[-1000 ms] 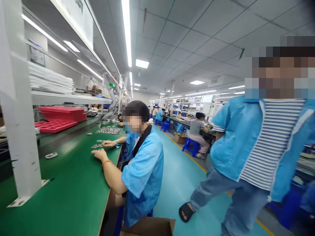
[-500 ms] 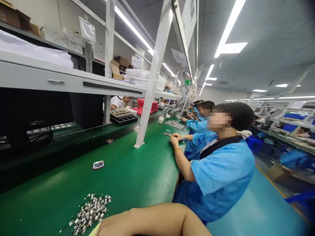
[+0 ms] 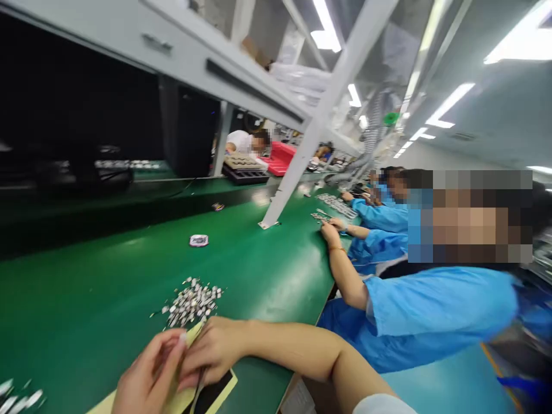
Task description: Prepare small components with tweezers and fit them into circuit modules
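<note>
Both hands have risen into my feed since the earlier frame, replacing the bare leg that lay along the near edge, and the view has swung further left across the bench. The right hand (image 3: pixel 218 351) holds a narrow pinch on the edge of a yellow backing sheet (image 3: pixel 183 391), which carries a black pad (image 3: pixel 209 398). The left hand (image 3: pixel 149 371) sits just beside it with its fingers curled; whether it grips the sheet I cannot tell (the blur is heavy down there). Just beyond the hands, a heap of small silver-and-black pieces (image 3: pixel 192 302) lies on the green bench mat (image 3: pixel 107 276), with a smaller heap (image 3: pixel 17 399) at the near left corner. To the right, a co-worker in a blue smock (image 3: pixel 431 305) sits at the bench edge, near a row of parts (image 3: pixel 338 206).
</note>
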{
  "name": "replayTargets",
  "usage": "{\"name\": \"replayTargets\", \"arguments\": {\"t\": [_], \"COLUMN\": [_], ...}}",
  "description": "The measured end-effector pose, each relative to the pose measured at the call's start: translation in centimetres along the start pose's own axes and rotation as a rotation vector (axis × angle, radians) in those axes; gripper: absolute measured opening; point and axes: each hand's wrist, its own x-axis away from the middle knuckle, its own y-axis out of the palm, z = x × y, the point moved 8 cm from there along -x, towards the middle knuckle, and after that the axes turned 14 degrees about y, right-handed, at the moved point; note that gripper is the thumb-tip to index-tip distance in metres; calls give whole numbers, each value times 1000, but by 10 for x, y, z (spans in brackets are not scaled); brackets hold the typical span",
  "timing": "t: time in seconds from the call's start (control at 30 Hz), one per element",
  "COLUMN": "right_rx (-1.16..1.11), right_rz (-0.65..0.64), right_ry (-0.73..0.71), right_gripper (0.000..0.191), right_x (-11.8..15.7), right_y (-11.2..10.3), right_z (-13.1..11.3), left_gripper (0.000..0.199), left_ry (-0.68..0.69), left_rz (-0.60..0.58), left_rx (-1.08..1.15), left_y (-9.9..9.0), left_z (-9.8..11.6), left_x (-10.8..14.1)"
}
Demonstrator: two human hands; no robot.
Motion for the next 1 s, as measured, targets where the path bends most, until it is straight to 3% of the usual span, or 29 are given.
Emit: {"name": "replayTargets", "arguments": {"t": [0.1,0.2,0.3,0.4,0.47,0.57,0.73,0.87,1.0], "right_rx": [-73,-256,-272,-173,-104,80,287,213,-80], "right_rz": [6,7,-76,-228,-246,-164,79,73,-135], "right_ry": [94,186,260,356,389,384,327,316,365], "right_gripper": [22,17,18,17,19,22,18,18,15], "right_x": [7,18,30,43,50,55,59,57,53], "right_y": [-9,-33,-50,-46,-40,-30,-28,-32,-33], "right_z": [9,16,18,14,8,-6,-27,-23,-4], "left_gripper": [29,21,13,7,6,6,7,8,8], "left_ry": [12,31,20,0,-11,-21,-33,-27,9], "left_rz": [-66,-108,-116,-103,-105,-114,-130,-149,-163], "left_rx": [-23,-49,-79,-74,-69,-76,-85,-84,-93], "left_y": [4,7,9,11,12,13,13,14,15], "left_z": [14,26,28,26,25,23,21,23,27], "left_x": [-1,-4,-4,-2,-1,1,1,0,-1]}}
